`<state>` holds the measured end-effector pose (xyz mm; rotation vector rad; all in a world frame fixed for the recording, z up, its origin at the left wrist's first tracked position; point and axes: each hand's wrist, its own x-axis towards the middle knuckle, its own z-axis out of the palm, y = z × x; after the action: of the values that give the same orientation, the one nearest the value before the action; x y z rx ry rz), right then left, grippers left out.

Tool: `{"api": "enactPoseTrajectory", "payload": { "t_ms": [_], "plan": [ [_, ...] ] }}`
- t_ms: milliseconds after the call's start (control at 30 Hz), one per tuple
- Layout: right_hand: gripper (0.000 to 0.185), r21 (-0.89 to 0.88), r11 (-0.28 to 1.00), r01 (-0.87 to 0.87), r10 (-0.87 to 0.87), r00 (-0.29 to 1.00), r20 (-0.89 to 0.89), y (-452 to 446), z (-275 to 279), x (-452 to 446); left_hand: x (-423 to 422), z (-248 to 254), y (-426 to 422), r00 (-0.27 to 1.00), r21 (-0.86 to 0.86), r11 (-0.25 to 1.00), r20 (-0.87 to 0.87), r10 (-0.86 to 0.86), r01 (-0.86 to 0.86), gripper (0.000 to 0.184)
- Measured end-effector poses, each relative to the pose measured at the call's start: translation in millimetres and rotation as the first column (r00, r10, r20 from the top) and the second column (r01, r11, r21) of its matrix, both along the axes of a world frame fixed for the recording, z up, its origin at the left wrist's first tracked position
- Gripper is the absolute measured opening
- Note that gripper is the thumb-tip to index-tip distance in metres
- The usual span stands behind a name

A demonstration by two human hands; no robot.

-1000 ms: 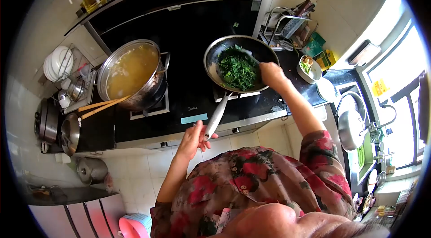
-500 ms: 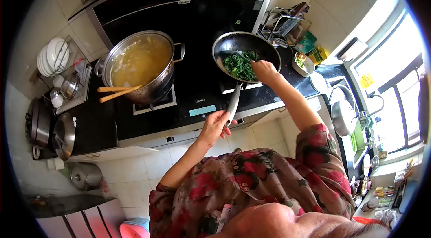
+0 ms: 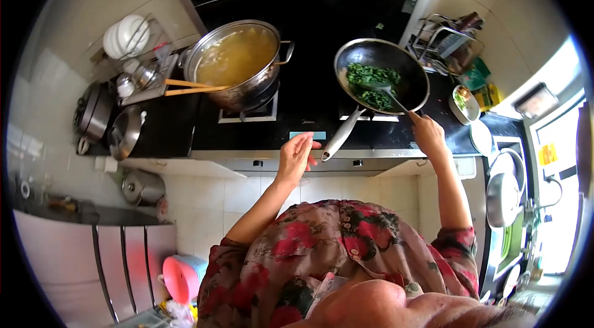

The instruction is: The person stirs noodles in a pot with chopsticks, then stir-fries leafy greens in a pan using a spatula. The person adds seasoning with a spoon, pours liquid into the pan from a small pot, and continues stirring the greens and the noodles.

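Note:
A wok (image 3: 411, 84) with a long grey handle (image 3: 342, 136) sits on the right burner, with chopped dark leafy greens (image 3: 371, 74) in it. My right hand (image 3: 428, 135) is closed round the handle end of a spatula (image 3: 385, 89), whose blade lies among the greens. Just left of the wok handle's end, my left hand (image 3: 297, 158) is off the handle, fingers stretched out and holding nothing. On the left burner stands a large steel pot (image 3: 247, 93) of yellowish broth, with a pair of wooden chopsticks (image 3: 195, 88) resting across its rim.
A bowl of chopped food (image 3: 465, 105) stands right of the wok, before a rack (image 3: 442, 40). At the left are a dish rack with white plates (image 3: 127, 36) and a metal pan (image 3: 125, 132). The sink side holds a steel bowl (image 3: 502, 199).
My left hand has let go of the wok handle. My right hand has drawn back toward me and right with the spatula. The view has shifted, and the wok handle points more to the left.

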<state>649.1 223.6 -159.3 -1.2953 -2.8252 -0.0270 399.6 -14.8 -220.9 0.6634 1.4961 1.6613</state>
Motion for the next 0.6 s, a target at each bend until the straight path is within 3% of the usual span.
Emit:
{"api": "enactPoseTrajectory", "payload": {
  "t_ms": [67,133,200,267,433,467,600],
  "plan": [
    [0.041,-0.060,0.998,-0.001,-0.007,0.991,-0.130,-6.5,12.1,20.3,0.2,-3.5,-14.3,1.000,-0.064,0.998,-0.008,0.002,-0.003,0.035],
    [0.040,0.075,0.995,0.063,-0.043,0.968,-0.246,-6.3,23.5,30.0,5.2,-3.1,-29.1,0.999,-0.114,0.992,0.004,0.053,-0.052,0.037],
    [0.035,0.095,0.994,0.057,-0.003,0.869,-0.494,-0.4,33.3,35.6,12.8,1.3,-43.5,0.992,-0.189,0.974,-0.003,0.124,-0.123,0.037],
    [0.026,-0.009,0.997,-0.072,0.047,0.739,-0.672,-6.3,47.5,28.2,18.3,6.3,-57.3,0.984,-0.235,0.956,-0.017,0.178,-0.177,0.036],
    [0.026,-0.213,0.856,-0.471,0.181,0.659,-0.730,-53.8,84.9,-18.5,9.0,24.5,-80.6,0.958,-0.199,0.939,-0.116,0.263,-0.282,0.035],
    [0.027,-0.126,0.821,-0.558,0.315,0.625,-0.714,-59.8,88.1,-28.9,5.6,26.8,-84.0,0.956,-0.184,0.939,-0.110,0.273,-0.289,0.035],
    [0.029,-0.109,0.662,-0.741,0.461,0.518,-0.720,-105.0,124.8,-86.5,-19.2,31.5,-101.8,0.951,-0.093,0.950,-0.119,0.286,-0.297,0.035]
  ]
}}
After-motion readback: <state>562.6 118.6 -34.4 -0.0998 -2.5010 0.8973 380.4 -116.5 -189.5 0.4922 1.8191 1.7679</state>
